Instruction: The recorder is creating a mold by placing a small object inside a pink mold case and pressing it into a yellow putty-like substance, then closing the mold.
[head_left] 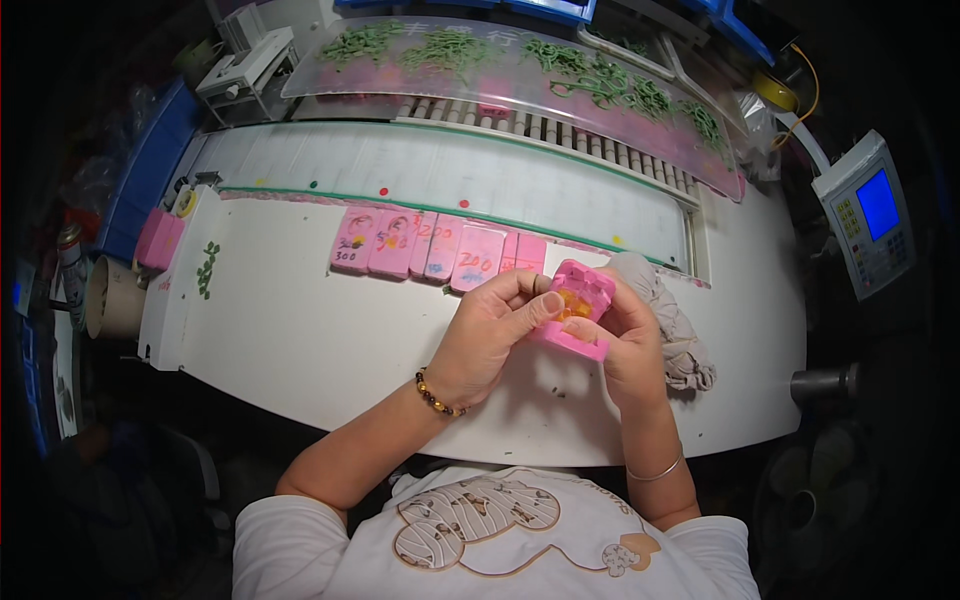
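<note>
Both hands hold a pink rubber mould (597, 287) above the right half of the white table. It is bent apart, and a small amber-yellow piece (573, 302) shows inside. My left hand (490, 335) grips the mould's left side, with the thumb pressing near the yellow piece. From the other side my right hand (632, 350) wraps round it, its thumb lying across the lower part. The fingers behind the mould are partly hidden. Several pink blocks (434, 245) with handwritten marks stand in a row just beyond my left hand.
A crumpled grey cloth (672, 325) lies right of my right hand. Small green pieces (208, 270) are on the table's left. Beyond the blocks run a pale, green-edged strip (430, 163) and rollers. A clear sheet bears green clusters (445, 52). A control panel (868, 212) stands far right.
</note>
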